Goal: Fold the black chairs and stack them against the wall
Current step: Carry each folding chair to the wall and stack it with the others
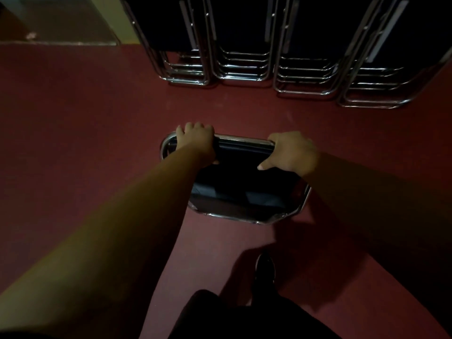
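1. Closest in: dark trouser leg (244, 319) and black shoe (265, 265), down on the dark red floor (97, 118).
2. Just ahead: folded black chair with chrome tube frame (239, 189), upright, mid-floor.
3. Gripping its top rail: left hand (195, 139), fingers curled over the corner; right hand (293, 151), wrapped round the other end, thumb on the black panel.
4. Well beyond: four rows of folded black chrome-legged chairs (244, 33), packed side by side.

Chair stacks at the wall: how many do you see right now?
4, side by side: leftmost stack, second stack, third stack, rightmost stack at the frame edge. More may lie hidden beyond it. The folded chair nearer the camera isn't counted.
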`<state>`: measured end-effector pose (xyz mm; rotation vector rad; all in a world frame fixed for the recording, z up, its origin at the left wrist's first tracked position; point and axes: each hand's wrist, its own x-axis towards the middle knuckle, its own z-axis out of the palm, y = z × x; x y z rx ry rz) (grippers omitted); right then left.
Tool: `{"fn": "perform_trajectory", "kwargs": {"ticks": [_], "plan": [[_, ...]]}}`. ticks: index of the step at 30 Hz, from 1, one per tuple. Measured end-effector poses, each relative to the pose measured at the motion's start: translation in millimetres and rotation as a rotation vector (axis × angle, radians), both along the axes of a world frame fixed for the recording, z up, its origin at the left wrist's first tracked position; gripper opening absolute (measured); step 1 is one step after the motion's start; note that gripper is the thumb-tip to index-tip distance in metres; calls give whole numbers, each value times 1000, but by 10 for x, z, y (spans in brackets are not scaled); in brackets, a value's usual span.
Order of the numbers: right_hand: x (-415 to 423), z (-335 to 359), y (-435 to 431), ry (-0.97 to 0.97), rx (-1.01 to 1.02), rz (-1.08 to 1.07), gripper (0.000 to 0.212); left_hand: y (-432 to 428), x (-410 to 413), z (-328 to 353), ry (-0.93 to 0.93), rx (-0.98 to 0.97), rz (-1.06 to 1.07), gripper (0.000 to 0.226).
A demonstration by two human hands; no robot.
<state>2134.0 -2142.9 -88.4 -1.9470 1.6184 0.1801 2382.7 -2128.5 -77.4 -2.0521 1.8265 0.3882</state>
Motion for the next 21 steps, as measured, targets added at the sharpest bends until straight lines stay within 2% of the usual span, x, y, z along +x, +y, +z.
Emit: {"fn": "perform_trajectory", "kwargs": {"ticks": [4, 8, 11, 15, 21], "plan": [[-166, 57, -326, 88, -39, 7, 72, -264, -160, -68, 42, -79, -50, 92], [-66, 52, -650, 182, 1, 13, 88, -542, -100, -168, 68, -98, -65, 90], [290, 42, -933, 215, 19, 24, 92, -799, 250, -246, 85, -113, -42, 88], [744, 119, -1368, 234, 22, 50, 88, -1129, 726, -272, 149, -96, -23, 86], [1766, 154, -2030, 292, -14, 227, 92, -1566, 1656, -328, 202, 6, 179, 91]]}}
